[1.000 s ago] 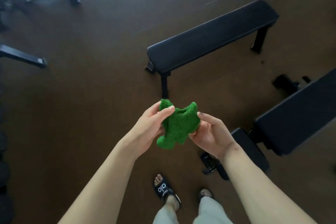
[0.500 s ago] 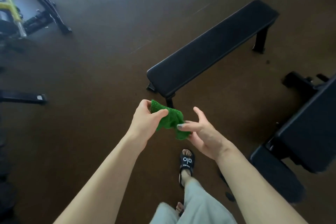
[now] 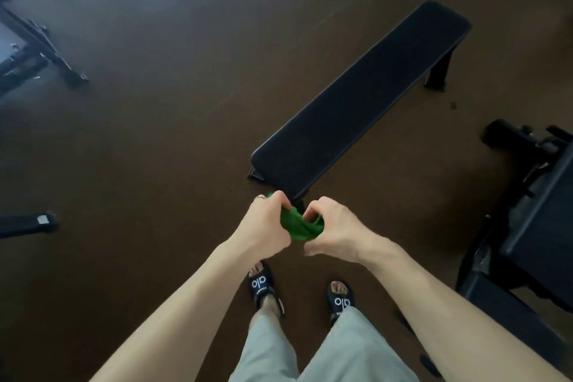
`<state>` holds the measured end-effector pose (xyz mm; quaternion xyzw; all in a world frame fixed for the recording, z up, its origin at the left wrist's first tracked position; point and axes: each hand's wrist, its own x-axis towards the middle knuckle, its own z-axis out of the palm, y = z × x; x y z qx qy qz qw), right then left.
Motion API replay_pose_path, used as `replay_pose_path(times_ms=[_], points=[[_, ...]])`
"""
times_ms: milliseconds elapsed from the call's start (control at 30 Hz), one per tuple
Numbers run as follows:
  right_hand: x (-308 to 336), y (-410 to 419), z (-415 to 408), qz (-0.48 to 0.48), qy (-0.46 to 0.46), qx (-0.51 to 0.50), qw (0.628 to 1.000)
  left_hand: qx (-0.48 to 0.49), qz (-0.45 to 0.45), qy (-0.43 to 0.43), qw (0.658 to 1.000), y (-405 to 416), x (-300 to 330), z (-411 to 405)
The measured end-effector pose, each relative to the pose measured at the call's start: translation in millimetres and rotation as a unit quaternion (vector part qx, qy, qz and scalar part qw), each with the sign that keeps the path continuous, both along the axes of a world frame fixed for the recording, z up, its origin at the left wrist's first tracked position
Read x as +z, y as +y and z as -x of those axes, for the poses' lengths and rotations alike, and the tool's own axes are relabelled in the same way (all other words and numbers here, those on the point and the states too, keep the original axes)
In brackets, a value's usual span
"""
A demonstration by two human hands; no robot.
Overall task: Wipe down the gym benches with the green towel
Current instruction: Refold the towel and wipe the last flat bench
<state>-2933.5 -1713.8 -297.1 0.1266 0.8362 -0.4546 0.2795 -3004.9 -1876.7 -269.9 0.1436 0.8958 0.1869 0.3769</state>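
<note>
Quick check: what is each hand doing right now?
Left hand: closed, gripping one end of the green towel.
Right hand: closed, gripping the towel's other end.

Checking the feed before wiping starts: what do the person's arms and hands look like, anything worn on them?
Both forearms are bare, with no sleeves, gloves or watch in view. The left hand has a ring on one finger. The right hand shows nothing worn.

We see green towel (image 3: 299, 225): nubby terry cloth | flat bench (image 3: 359, 99): matt black padded top, dark metal legs | floor (image 3: 173, 121): brown, faintly textured, dull sheen | sandals (image 3: 262, 287): smooth black
</note>
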Motion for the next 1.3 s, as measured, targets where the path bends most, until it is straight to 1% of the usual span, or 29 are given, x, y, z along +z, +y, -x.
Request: replay_pose_path(times_ms=[67, 133, 233, 300, 367, 400, 467, 533, 567, 633, 667, 733, 800, 833, 867, 900, 967, 1000, 1033, 1100, 1167, 1233, 1300], points=[[-16, -18, 8, -0.010, -0.009, -0.003, 1.000, -0.048, 0.023, 0.018, 0.998, -9, -16, 15], [-33, -25, 21, -0.020, -0.010, -0.029, 0.999, -0.082, 0.048, 0.039, 0.995, -18, -32, 35], [-56, -18, 47, -0.026, -0.024, -0.034, 0.999, -0.160, 0.092, 0.087, 0.979, -28, -56, 67], [-69, -7, 68, -0.013, -0.030, -0.030, 0.999, -0.204, 0.091, 0.115, 0.968, -28, -73, 87], [-84, 11, 92, -0.014, -0.012, -0.040, 0.999, -0.228, 0.054, 0.163, 0.958, -20, -92, 113], [-92, 22, 106, -0.034, 0.012, -0.042, 0.998, -0.231, 0.027, 0.203, 0.951, -14, -103, 127], [-112, 43, 133, -0.103, 0.096, -0.051, 0.989, -0.228, -0.031, 0.281, 0.932, 2, -125, 158], [-134, 56, 154, -0.167, 0.204, -0.065, 0.962, -0.203, -0.080, 0.349, 0.911, 16, -149, 182], [-147, 59, 161, -0.197, 0.258, -0.076, 0.943, -0.187, -0.097, 0.376, 0.903, 21, -164, 191], [-179, 61, 171, -0.248, 0.335, -0.093, 0.904, -0.160, -0.121, 0.397, 0.895, 25, -199, 204], [-200, 61, 174, -0.268, 0.346, -0.088, 0.895, -0.158, -0.128, 0.394, 0.897, 24, -220, 209], [-257, 57, 175, -0.296, 0.310, -0.050, 0.902, -0.180, -0.113, 0.363, 0.907, 13, -273, 213], [-319, 50, 170, -0.317, 0.230, 0.019, 0.920, -0.204, -0.055, 0.324, 0.922, -5, -333, 214], [-346, 46, 167, -0.324, 0.201, 0.043, 0.923, -0.196, -0.028, 0.305, 0.931, -16, -363, 216], [-370, 43, 165, -0.323, 0.194, 0.051, 0.925, -0.173, -0.012, 0.288, 0.942, -24, -391, 219], [-391, 39, 166, -0.319, 0.209, 0.036, 0.924, -0.135, -0.012, 0.275, 0.952, -29, -415, 224], [-426, 28, 175, -0.317, 0.262, -0.011, 0.911, -0.018, -0.043, 0.252, 0.967, -29, -456, 238], [-442, 21, 182, -0.328, 0.270, -0.029, 0.905, 0.048, -0.064, 0.231, 0.970, -25, -474, 247], [-455, 14, 192, -0.341, 0.258, -0.041, 0.903, 0.105, -0.085, 0.208, 0.969, -18, -489, 258], [-479, 2, 209, -0.367, 0.206, -0.053, 0.906, 0.193, -0.118, 0.181, 0.957, -4, -510, 277], [-497, -5, 220, -0.384, 0.194, -0.073, 0.900, 0.267, -0.137, 0.197, 0.933, 9, -523, 289], [-498, -5, 226, -0.366, 0.198, -0.096, 0.904, 0.334, -0.151, 0.203, 0.908, 14, -530, 293], [-491, -1, 234, -0.340, 0.194, -0.118, 0.913, 0.367, -0.157, 0.202, 0.894, 14, -533, 290]])
